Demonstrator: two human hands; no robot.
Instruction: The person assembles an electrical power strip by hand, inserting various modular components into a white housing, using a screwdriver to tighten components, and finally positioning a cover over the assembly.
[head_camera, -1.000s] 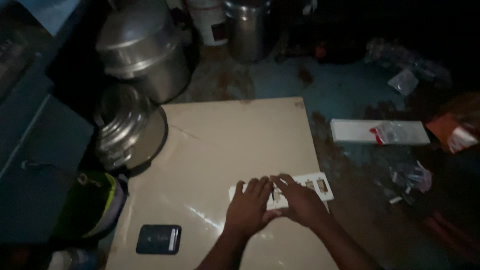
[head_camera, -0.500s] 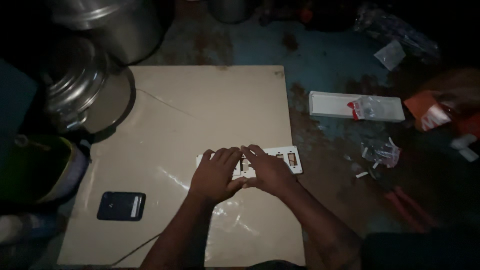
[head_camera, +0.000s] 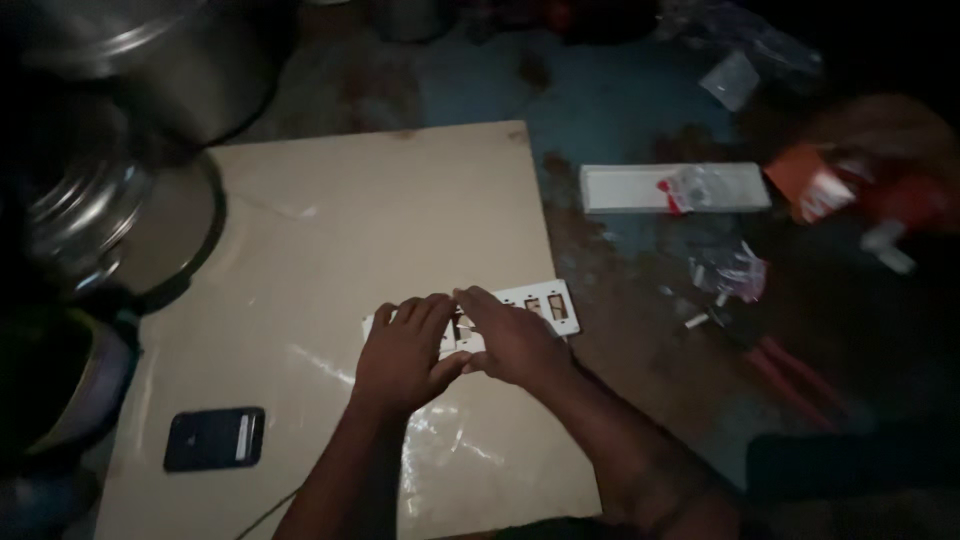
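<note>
We press both hands, left hand (head_camera: 405, 350) and right hand (head_camera: 510, 340), fingers grasping a light, stiff, likely brittle white switch plate (head_camera: 540, 303), best held by its edges.

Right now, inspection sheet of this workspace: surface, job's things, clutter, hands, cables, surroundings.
Surface: glossy beige square tile lying on a stained blue floor.
Job's things: white rectangular switch plate with cut-out slots, flat on the tile's right edge.
Clutter: dark phone on the tile; long white box, clear plastic bags, red-handled pliers on the floor.
Hands: left hand and right hand both pressed onto the plate.
Cables: thin wire, faint, at the tile's bottom edge.
Surroundings: steel pots left; dim light.
</note>
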